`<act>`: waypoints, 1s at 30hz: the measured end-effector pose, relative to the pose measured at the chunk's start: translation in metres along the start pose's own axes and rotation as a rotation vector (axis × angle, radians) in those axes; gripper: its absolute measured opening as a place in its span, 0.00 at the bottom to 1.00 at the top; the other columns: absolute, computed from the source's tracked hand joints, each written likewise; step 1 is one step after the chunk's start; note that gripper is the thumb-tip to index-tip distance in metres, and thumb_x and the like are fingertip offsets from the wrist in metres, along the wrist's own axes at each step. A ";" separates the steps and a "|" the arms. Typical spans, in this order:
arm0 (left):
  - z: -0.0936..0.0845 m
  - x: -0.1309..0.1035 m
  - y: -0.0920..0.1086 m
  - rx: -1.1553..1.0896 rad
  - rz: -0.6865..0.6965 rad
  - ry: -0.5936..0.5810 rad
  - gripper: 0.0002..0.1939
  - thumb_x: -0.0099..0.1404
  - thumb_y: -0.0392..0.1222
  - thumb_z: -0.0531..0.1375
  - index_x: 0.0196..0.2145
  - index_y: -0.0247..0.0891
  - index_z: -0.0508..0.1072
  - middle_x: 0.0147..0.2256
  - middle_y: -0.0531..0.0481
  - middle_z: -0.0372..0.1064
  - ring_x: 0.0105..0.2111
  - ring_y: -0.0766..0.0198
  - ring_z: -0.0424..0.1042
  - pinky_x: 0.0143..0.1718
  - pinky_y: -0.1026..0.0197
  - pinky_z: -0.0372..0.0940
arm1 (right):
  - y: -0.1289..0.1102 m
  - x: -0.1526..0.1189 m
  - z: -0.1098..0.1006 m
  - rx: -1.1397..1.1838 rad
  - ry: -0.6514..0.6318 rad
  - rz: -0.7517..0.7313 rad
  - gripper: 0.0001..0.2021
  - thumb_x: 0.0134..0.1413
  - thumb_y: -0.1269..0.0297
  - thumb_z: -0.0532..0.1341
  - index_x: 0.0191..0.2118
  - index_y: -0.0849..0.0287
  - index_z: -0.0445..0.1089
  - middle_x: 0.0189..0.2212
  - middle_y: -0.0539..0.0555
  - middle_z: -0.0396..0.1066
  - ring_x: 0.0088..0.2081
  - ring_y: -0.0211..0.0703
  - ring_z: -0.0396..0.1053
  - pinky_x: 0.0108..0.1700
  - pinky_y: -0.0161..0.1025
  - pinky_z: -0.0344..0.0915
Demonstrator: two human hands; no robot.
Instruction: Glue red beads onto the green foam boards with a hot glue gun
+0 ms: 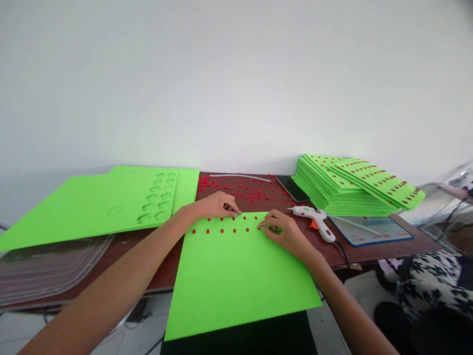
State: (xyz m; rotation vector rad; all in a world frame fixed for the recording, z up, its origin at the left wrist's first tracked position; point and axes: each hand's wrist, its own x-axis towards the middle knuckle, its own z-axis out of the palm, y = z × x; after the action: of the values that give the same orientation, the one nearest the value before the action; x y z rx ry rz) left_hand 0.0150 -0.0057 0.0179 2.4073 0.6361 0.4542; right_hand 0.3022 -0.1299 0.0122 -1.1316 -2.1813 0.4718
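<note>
A bright green sheet [240, 276] lies in front of me, with two rows of small red pieces [234, 230] near its far edge. My left hand [220, 204] rests at that far edge, its thumb and fingers pinched near the upper row; anything between them is too small to make out. At the right end of the nearer row, my right hand [281, 229] has its fingertips closed on a red piece [259, 227] touching the sheet.
Loose red pieces [254, 195] lie scattered behind the sheet. A white glue gun [314, 219], a phone [292, 189] and a stack of dotted green sheets [321, 187] are at right. Large green sheets [92, 197] cover the left.
</note>
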 end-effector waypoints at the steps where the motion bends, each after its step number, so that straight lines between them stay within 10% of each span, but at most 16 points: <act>1: 0.000 0.000 0.000 0.005 -0.002 -0.002 0.13 0.66 0.49 0.65 0.44 0.42 0.83 0.31 0.50 0.72 0.28 0.69 0.67 0.31 0.66 0.59 | 0.000 0.000 0.000 0.001 0.000 0.002 0.09 0.62 0.71 0.62 0.43 0.53 0.79 0.40 0.54 0.71 0.34 0.39 0.70 0.37 0.38 0.66; 30: -0.001 0.000 0.001 0.022 0.003 -0.013 0.12 0.66 0.46 0.65 0.45 0.43 0.83 0.32 0.50 0.74 0.29 0.69 0.68 0.32 0.66 0.59 | -0.002 0.000 -0.001 0.023 -0.020 0.010 0.11 0.62 0.75 0.62 0.43 0.53 0.78 0.40 0.53 0.71 0.35 0.39 0.70 0.38 0.37 0.65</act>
State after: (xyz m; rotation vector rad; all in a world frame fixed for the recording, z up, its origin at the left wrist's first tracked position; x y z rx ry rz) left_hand 0.0148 -0.0060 0.0193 2.4302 0.6356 0.4345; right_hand 0.3017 -0.1311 0.0143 -1.1301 -2.1825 0.5132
